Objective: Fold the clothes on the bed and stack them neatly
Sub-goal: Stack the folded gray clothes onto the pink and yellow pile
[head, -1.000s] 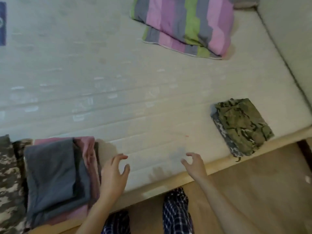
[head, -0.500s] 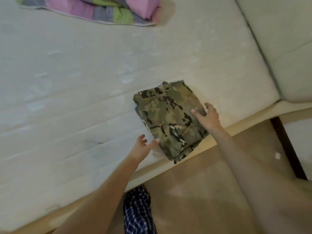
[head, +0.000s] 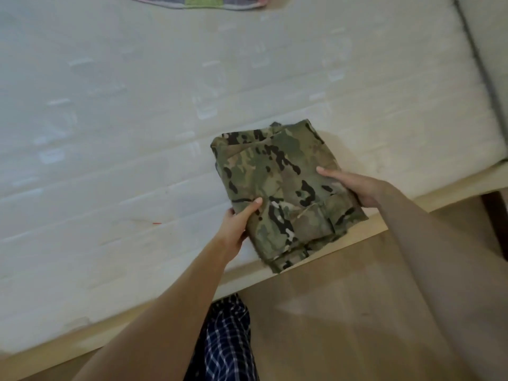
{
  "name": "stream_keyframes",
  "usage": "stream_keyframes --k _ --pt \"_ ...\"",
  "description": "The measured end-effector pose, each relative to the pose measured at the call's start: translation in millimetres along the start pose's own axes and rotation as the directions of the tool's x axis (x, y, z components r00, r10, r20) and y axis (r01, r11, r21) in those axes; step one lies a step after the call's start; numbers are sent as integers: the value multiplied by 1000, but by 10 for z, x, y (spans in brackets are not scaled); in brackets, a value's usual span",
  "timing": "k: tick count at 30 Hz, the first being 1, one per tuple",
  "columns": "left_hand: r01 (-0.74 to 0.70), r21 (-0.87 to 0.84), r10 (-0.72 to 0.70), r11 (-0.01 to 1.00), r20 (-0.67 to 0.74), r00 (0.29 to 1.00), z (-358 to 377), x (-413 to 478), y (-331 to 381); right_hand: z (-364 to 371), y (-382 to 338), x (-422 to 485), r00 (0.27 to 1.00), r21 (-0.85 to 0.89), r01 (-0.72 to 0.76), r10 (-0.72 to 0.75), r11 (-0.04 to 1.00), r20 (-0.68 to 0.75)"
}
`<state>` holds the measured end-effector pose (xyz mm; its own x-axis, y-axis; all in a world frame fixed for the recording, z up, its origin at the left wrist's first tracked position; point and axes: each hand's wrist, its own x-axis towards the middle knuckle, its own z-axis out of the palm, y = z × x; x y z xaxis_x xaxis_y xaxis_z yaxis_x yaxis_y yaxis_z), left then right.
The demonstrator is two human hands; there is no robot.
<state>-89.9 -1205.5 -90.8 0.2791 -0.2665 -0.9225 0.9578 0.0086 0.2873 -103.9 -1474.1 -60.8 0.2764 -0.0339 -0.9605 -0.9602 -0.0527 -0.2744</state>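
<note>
A folded camouflage garment [head: 283, 188] lies at the near edge of the white mattress [head: 123, 133], its lower corner hanging slightly over the wooden bed frame [head: 357, 240]. My left hand [head: 237, 224] grips its left edge, thumb on top and fingers under the fabric. On the right side, my right hand [head: 354, 188] clasps the garment the same way, thumb lying across the top. The other folded clothes are out of view.
A striped pink, green and grey pillow edge [head: 198, 1] shows at the top. The wall [head: 489, 50] bounds the bed on the right. Wooden floor [head: 343, 312] and my checked trouser leg [head: 228, 339] are below the frame.
The view has swung right from the stack of folded clothes to the camouflage garment. Both hands reached it and have closed on its left and right edges.
</note>
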Motion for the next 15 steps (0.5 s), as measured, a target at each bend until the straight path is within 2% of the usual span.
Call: stream_keyframes --k 4,10,15 --pt "42 -34 -42 999 18 999 -373 -388 16 550 174 -215 996 106 -91 93 990 -12" --pt "49 26 -49 998 0 999 -1269 -1398 -21 1657 372 -863 998 246 -63 54 967 41" --pt "-16 -71 12 997 -49 999 -2142 -2542 -204 2690 263 -1503 990 139 -76 59 987 124"
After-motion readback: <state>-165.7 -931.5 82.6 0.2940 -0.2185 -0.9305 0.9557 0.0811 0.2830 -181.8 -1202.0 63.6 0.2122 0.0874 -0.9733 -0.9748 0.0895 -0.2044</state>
